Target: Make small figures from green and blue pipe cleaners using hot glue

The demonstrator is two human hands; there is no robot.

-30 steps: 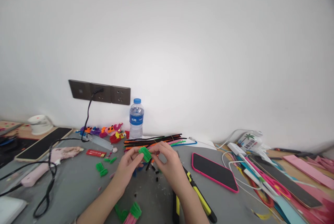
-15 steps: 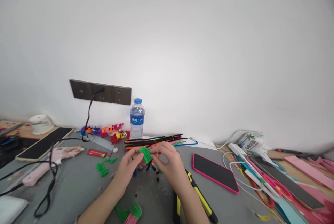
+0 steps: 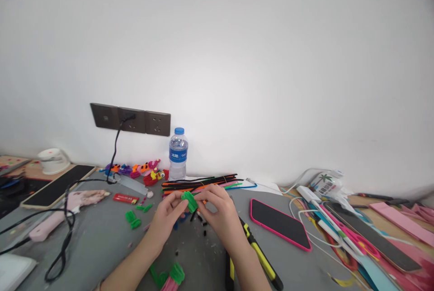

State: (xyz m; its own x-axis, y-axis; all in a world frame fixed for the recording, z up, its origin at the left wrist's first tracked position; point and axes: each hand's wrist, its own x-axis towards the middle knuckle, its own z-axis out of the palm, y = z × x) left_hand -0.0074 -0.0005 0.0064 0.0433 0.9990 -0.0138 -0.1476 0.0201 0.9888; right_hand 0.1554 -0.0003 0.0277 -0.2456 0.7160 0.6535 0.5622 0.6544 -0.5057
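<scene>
Between my two hands, above the grey table (image 3: 111, 245), is a fuzzy green piece of bent pipe cleaner (image 3: 190, 201). My left hand (image 3: 166, 216) grips it from the left with thumb and fingers. From the right, my right hand (image 3: 219, 212) pinches its edge between thumb and forefinger. Below my wrists lies a pink and green pipe cleaner piece (image 3: 176, 274). Small green pieces (image 3: 132, 220) rest to the left of my left hand. Short black bits (image 3: 205, 233) are scattered on the table under my hands.
Behind my hands lie a bundle of pipe cleaners (image 3: 203, 184) and a water bottle (image 3: 178, 155). A pink glue gun (image 3: 50, 225) with a looped black cable is at left. Yellow-black pliers handles (image 3: 262, 257) and a pink-cased phone (image 3: 280, 224) sit at right, beside scissors (image 3: 368, 248).
The green piece has turned slightly between my fingers and looks narrower. My right hand has shifted a touch; the things on the table stay where they were.
</scene>
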